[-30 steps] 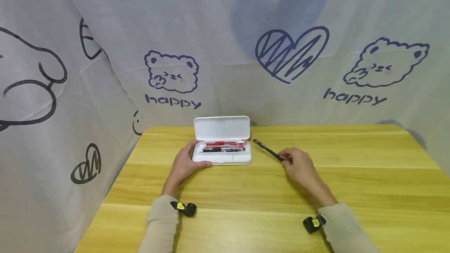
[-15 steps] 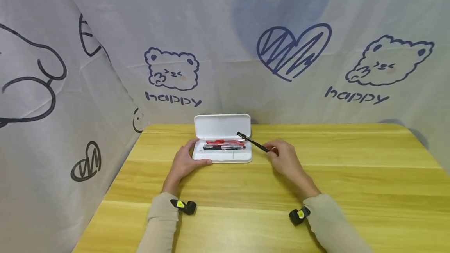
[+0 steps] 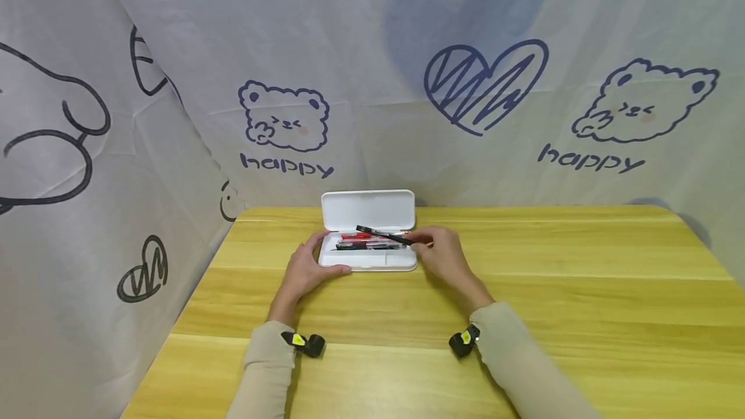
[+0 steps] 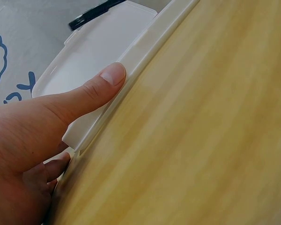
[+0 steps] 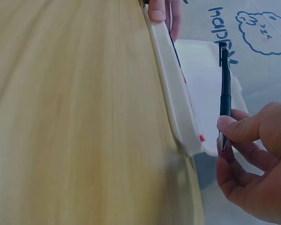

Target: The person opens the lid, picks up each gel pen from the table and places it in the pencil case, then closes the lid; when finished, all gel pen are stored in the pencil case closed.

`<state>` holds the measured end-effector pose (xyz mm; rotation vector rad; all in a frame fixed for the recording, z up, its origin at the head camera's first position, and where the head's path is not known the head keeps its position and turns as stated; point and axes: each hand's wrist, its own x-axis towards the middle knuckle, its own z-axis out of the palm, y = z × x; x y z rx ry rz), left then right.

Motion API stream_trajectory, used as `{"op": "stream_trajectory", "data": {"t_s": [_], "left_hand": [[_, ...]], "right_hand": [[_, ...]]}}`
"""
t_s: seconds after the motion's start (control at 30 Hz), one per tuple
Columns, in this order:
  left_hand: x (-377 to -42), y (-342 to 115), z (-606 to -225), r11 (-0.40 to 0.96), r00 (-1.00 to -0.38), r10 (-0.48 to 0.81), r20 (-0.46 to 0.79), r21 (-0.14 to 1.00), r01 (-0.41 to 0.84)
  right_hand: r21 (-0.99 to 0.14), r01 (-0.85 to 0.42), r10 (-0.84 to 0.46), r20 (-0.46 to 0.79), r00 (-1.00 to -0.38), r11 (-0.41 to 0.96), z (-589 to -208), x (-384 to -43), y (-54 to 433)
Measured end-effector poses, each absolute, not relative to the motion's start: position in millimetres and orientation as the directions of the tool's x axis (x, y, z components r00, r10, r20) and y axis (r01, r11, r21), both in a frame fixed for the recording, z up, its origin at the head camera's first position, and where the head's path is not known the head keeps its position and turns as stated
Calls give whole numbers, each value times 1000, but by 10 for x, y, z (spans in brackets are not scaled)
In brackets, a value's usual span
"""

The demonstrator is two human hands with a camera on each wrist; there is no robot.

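Observation:
A white pencil case [image 3: 355,261] stands with its lid [image 3: 368,211] raised at the table's far edge. Several red and black pens [image 3: 363,246] lie in its rear compartment. My left hand [image 3: 304,273] holds the case by its left end, its thumb [image 4: 113,75] along the front wall. Between thumb and fingers my right hand [image 3: 445,252] pinches a black ballpoint pen [image 5: 225,84] near its metal tip. That pen slants over the case's right half, clip end pointing left, above the other pens.
The case rests on a yellow wood-grain table [image 3: 396,322]. Right behind the table hangs a pale cloth [image 3: 372,141] printed with hearts and bears. A small divider [image 3: 386,258] splits the case's front compartment.
My right hand has carried the black ballpoint pen leftward, from the table right of the case to over the pens inside. The left hand has kept its place on the case.

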<state>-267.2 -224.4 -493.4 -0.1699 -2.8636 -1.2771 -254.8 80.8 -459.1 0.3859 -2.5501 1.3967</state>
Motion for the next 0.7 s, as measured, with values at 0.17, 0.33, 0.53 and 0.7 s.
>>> {"op": "stream_trajectory", "data": {"t_s": [0.17, 0.33, 0.53, 0.7], "left_hand": [[-2680, -2246, -4932, 660, -993, 103, 58, 743, 112], [-2678, -2244, -4929, 646, -993, 102, 56, 755, 108], [-2669, -2240, -4926, 644, -994, 101, 49, 758, 103], [-2658, -2243, -4930, 651, -995, 97, 38, 753, 92]], "right_hand": [[-790, -322, -147, 288, -946, 522, -4602, -2634, 646], [-763, -318, -153, 282, -947, 563, -4635, -2692, 513], [-721, -332, -169, 291, -942, 608, -4666, -2710, 410], [-689, -332, -184, 282, -942, 644, -4675, -2713, 349]]}}
